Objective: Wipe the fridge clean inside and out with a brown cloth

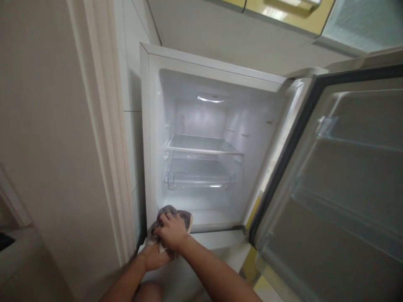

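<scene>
I am gripping a grey cloth [175, 218] with both hands at the lower centre of the frame: my right hand [171, 233] is clenching it from above, my left hand [154, 256] is holding it underneath, against the open fridge's [147, 138] bottom front edge.

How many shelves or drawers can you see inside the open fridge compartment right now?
2: a glass shelf across the middle of the compartment, and a clear drawer directly below it. The cloth and both hands hide part of the lower front edge, so nothing more is countable there.
</scene>
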### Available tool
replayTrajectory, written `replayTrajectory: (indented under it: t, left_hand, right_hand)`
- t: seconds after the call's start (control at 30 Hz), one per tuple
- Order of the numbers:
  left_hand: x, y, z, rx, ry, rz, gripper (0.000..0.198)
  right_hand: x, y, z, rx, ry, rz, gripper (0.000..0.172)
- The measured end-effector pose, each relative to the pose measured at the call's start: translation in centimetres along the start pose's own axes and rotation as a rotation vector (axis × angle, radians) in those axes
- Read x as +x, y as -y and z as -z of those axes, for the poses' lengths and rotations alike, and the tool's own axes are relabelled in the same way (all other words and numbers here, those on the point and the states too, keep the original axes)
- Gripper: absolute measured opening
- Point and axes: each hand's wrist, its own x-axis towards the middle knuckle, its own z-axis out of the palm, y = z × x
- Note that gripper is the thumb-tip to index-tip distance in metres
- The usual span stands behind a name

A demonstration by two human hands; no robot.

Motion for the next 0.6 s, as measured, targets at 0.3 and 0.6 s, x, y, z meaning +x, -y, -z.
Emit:
replayTrajectory:
  t: [0.3,0.6]
  left_hand:
    - [1.4,-0.2,2.3,0.065,-0.002,-0.379,0.047]
    - [1.0,0.5,1.5,0.074,-0.074,-0.493,0.060]
  right_hand:
    - [-13.8,-7.8,0.6,-0.043,-0.013,-0.438,0.031]
    - [-17.5,-8.6,-0.1,-0.070,-0.081,-0.736,0.039]
